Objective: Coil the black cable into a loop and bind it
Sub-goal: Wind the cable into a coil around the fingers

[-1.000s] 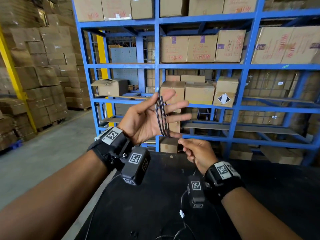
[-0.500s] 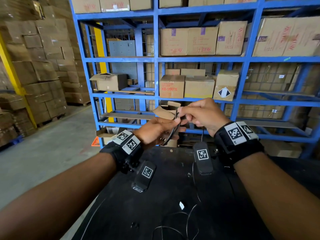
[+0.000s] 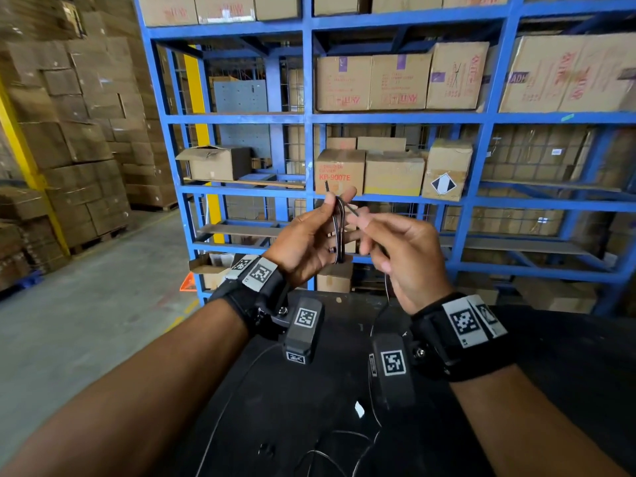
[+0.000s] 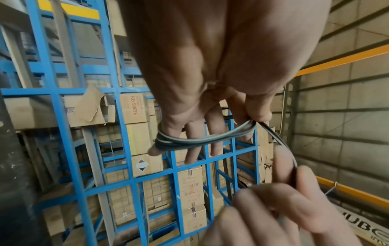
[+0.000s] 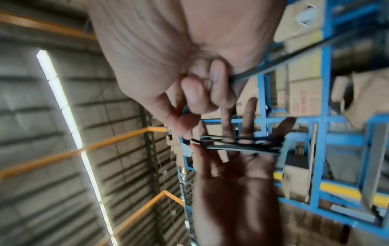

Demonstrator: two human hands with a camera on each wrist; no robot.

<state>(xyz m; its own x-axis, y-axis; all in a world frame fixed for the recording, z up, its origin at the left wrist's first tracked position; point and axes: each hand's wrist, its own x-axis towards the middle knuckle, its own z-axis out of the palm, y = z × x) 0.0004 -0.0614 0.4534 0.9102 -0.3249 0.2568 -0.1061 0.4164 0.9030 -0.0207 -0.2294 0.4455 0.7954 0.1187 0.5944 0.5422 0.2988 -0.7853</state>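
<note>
Left hand (image 3: 306, 241) raised mid-scene over near black table (image 3: 550, 373), fingers spread and mostly straight, thin black cable (image 3: 339, 232) wound in several turns around them from little finger to thumb; thumb pressed against index finger, clamping the turns at that end. Right hand (image 3: 402, 256) just right of it, fingers curled, pinching the cable's free run between thumb and fingertips (image 4: 305, 173); short span of cable stretched between the two hands. Loose cable tail hanging from right hand down to tabletop, slack loops lying on near part of table. Small white scrap (image 3: 359, 409) on table near wrist cameras. Far behind: blue metal shelving rack (image 3: 309, 115) loaded with brown cardboard boxes (image 3: 371, 82); stacked cartons far left.
</note>
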